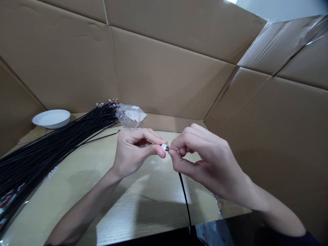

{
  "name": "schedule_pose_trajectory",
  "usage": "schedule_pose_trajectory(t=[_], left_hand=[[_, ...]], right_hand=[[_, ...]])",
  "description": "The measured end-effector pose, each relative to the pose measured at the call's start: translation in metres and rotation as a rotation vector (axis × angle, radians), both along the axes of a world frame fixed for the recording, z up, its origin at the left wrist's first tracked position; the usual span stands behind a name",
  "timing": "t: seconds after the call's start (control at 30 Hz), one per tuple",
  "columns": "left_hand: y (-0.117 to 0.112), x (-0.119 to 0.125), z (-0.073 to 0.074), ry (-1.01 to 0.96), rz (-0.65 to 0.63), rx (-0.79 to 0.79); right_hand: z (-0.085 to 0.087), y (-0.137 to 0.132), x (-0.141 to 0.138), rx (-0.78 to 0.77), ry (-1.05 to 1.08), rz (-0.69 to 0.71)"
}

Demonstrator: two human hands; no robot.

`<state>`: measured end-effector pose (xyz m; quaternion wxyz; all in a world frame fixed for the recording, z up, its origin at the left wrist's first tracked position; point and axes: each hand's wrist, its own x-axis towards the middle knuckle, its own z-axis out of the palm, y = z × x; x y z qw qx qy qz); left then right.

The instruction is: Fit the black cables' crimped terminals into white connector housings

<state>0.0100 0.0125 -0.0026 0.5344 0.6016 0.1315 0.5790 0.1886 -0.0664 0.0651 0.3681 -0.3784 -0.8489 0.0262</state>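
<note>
Cardboard walls around desk (143,205); left hand (135,150) grip pinched shut on white connector (164,147), right hand (202,157) grip closed on black wire (185,194), mid-frame. Risk: skewed wire tip bending or slipping out.

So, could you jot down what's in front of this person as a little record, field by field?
left hand: the left hand pinches a small white plastic connector between thumb and forefinger
right hand: the right hand pinches the end of a thin black wire right at the connector
wire: runs down towards the near edge of the pale wooden table
left side: bundle of black wires lying on the table
back: shallow white bowl; clear plastic bag of small white parts
surround: brown cardboard walls
</note>
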Motion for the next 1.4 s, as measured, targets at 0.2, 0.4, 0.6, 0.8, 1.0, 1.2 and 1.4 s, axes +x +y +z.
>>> schedule_pose_trajectory(t=[0.2,0.4,0.6,0.8,1.0,1.2,1.4], left_hand=[[0.0,0.001,-0.002,-0.004,-0.021,0.051],[0.0,0.0,-0.005,-0.012,-0.065,0.095],[0.002,0.004,-0.006,-0.053,-0.077,0.115],[0.003,0.001,-0.004,-0.038,-0.013,0.184],[0.003,0.003,-0.006,-0.047,-0.017,0.163],[0.003,0.004,-0.005,-0.048,-0.033,0.132],[0.005,0.004,-0.006,-0.048,-0.04,0.091]], right_hand=[[0.0,0.003,0.002,-0.027,0.004,0.052],[-0.005,0.005,0.007,-0.285,0.203,0.156],[-0.01,0.003,0.005,-0.258,0.264,0.141],[-0.011,0.0,-0.002,-0.113,0.191,0.1],[-0.017,0.001,-0.004,0.056,0.113,0.061],[-0.024,0.001,-0.003,0.132,0.081,0.041],[-0.032,0.002,-0.004,0.043,0.299,0.046]])
